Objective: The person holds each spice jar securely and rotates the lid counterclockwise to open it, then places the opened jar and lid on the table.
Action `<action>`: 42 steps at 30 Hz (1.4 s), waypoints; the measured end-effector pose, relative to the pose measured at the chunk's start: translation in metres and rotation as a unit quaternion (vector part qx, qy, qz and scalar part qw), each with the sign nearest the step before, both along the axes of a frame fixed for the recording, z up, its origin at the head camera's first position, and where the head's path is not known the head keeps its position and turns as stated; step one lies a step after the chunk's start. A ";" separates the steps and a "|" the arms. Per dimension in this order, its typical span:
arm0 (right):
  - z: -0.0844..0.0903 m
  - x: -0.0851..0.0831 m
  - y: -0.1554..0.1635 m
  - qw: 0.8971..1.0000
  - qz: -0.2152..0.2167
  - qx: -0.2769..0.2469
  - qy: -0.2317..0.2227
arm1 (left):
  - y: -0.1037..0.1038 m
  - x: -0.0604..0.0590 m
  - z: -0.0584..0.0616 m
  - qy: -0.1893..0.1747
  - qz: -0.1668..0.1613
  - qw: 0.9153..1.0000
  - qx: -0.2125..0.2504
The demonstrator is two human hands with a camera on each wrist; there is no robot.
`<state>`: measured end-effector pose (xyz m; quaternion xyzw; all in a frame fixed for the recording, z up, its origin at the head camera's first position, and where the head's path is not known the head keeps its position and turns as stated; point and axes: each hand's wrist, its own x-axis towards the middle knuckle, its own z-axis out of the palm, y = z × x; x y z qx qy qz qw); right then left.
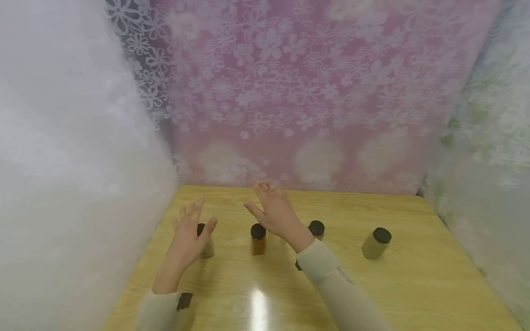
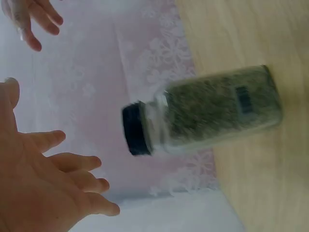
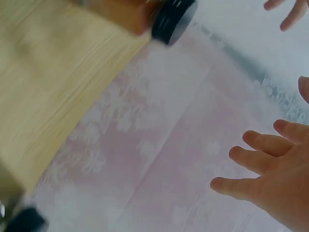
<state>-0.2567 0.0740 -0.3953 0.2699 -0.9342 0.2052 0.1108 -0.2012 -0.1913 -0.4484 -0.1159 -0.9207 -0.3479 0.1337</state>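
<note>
- Jars stood in a row on the worktop [image 1: 414, 285]: a herb jar [image 1: 205, 242] behind the left hand [image 1: 188, 232], an amber jar [image 1: 258, 239] between the hands, a third jar [image 1: 316, 228] behind the right wrist, and an olive jar [image 1: 376, 243] further right.
- Left hand hovered just before the herb jar, fingers [image 2: 72, 162] spread apart, holding nothing.
- Right hand [image 1: 275, 212] hung above the worktop, fingers [image 3: 260, 142] straight and apart, holding nothing.
- Floral sheets walled the worktop.
</note>
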 end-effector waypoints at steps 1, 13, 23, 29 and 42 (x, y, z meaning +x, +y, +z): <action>-0.001 0.000 -0.004 1.000 0.005 -0.003 -0.002 | -0.002 0.001 -0.003 -0.002 -0.001 1.000 0.010; -0.019 0.004 -0.048 0.997 0.053 -0.027 -0.048 | -0.028 0.014 -0.041 -0.044 0.005 0.993 0.109; -0.038 0.010 -0.085 0.992 0.091 -0.059 -0.058 | -0.044 0.027 -0.077 -0.099 0.010 0.988 0.122; -0.055 0.012 -0.105 0.987 0.111 -0.085 -0.080 | -0.044 0.023 -0.091 -0.106 0.008 0.984 0.143; -0.073 0.008 -0.117 0.980 0.104 -0.096 -0.138 | -0.042 0.009 -0.095 -0.109 -0.065 0.972 0.197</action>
